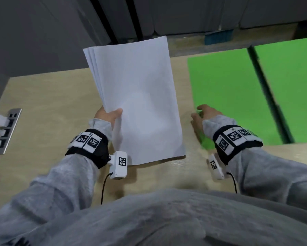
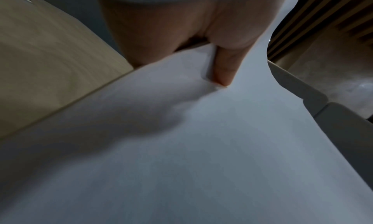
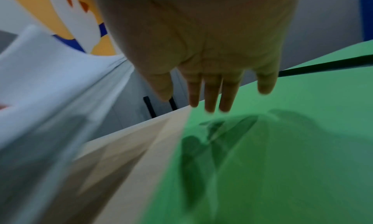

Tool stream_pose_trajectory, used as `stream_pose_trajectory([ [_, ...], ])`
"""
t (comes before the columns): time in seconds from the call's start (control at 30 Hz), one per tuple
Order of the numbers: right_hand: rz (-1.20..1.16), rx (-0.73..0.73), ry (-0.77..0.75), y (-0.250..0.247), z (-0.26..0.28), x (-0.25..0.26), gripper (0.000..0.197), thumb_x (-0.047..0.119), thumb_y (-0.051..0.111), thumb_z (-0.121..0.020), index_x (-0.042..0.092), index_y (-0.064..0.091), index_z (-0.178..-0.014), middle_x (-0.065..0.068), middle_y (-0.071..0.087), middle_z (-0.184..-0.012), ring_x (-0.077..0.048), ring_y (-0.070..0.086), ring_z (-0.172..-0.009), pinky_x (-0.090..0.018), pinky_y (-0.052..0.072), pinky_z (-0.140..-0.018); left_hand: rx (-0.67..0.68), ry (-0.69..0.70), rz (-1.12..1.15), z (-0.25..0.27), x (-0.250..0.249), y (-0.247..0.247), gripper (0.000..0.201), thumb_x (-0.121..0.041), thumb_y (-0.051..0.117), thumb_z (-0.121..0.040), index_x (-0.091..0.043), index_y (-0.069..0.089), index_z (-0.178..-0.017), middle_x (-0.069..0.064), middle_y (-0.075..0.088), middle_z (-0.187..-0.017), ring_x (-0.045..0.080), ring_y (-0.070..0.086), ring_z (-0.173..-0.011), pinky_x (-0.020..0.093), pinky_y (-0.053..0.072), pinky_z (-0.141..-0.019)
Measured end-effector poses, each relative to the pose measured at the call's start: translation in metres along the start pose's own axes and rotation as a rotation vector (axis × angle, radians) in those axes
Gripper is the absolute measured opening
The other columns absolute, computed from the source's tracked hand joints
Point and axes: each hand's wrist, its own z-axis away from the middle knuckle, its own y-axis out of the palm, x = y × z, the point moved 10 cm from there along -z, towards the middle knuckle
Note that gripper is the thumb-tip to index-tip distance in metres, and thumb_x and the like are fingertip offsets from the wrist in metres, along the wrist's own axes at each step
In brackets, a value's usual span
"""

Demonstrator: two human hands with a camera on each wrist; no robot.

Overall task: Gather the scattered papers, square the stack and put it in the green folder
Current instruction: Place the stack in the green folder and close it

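Paper stack [image 1: 136, 96] upright lengthwise in left hand [image 1: 107, 115].

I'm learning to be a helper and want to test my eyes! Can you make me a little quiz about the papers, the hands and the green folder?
1. True or false: the left hand holds the papers up off the table.
2. Where is the right hand? A) gripping the papers B) open, over the near left corner of the folder C) on the socket strip
3. Fill in: the folder lies ____ (open/closed) on the table.

Key
1. True; its thumb presses on the top sheet.
2. B
3. Open; a dark spine runs between its two green halves.
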Motion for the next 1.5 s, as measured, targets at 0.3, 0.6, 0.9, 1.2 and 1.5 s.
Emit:
stream_pose_trajectory([
  [0.3, 0.241, 0.093, 0.074, 0.037, 0.009, 0.011, 0.076, 0.05, 0.04, -0.095, 0.031, -0.009, -0.15, -0.009, -0.025, -0.155, -0.035, -0.014, -0.145, -0.058, 0.005, -0.116, -0.014, -0.101, 0.147, -0.017, 0.036, -0.057, 0.037, -0.015, 0.065, -0.086, -0.005, 0.057, -0.12, 0.009, 0.065, -0.101, 0.03, 0.06, -0.105, 0.036, 0.04, -0.105],
  [0.6, -0.239, 0.018, -0.059, 0.066, 0.033, 0.147, 0.047, 0.032, 0.055, -0.093, 0.025, 0.04, -0.137, -0.008, 0.04, -0.145, -0.03, 0.048, -0.125, -0.046, 0.04, -0.107, 0.004, -0.198, 0.423, -0.045, 0.074, -0.148, 0.041, -0.02, 0.077, -0.068, -0.003, 0.067, -0.103, 0.017, 0.068, -0.106, 0.033, 0.066, -0.098, 0.049, 0.045, -0.1],
  [0.9, 0.024, 0.147, -0.073, 0.141, 0.06, 0.238, 0.049, 0.042, 0.044, -0.096, 0.019, 0.036, -0.138, -0.008, 0.06, -0.111, -0.023, 0.063, -0.085, -0.032, 0.053, -0.067, 0.002, -0.208, 0.528, -0.087, 0.125, -0.258, 0.011, -0.007, 0.069, -0.079, -0.008, 0.068, -0.09, 0.01, 0.072, -0.087, 0.029, 0.067, -0.088, 0.047, 0.048, -0.095],
  [1.2, -1.006, 0.118, -0.174, 0.143, 0.106, 0.344, 0.035, 0.04, 0.037, -0.1, 0.02, 0.064, -0.109, 0.004, 0.069, -0.096, -0.01, 0.062, -0.079, -0.032, 0.048, -0.082, 0.116, -0.192, 0.411, -0.115, 0.145, -0.273, 0.049, -0.029, 0.082, -0.06, -0.008, 0.065, -0.101, 0.01, 0.069, -0.104, 0.031, 0.064, -0.099, 0.046, 0.043, -0.102],
  [1.5, -0.919, -0.039, -0.43, 0.098, 0.109, 0.362, 0.018, 0.002, 0.059, -0.09, 0.017, 0.067, -0.083, 0.015, 0.069, -0.057, 0.001, 0.062, -0.053, -0.012, 0.048, -0.053, 0.195, -0.182, 0.389, -0.105, 0.146, -0.25, 0.02, -0.008, 0.071, -0.077, -0.006, 0.064, -0.095, 0.015, 0.066, -0.097, 0.036, 0.061, -0.099, 0.054, 0.041, -0.103],
])
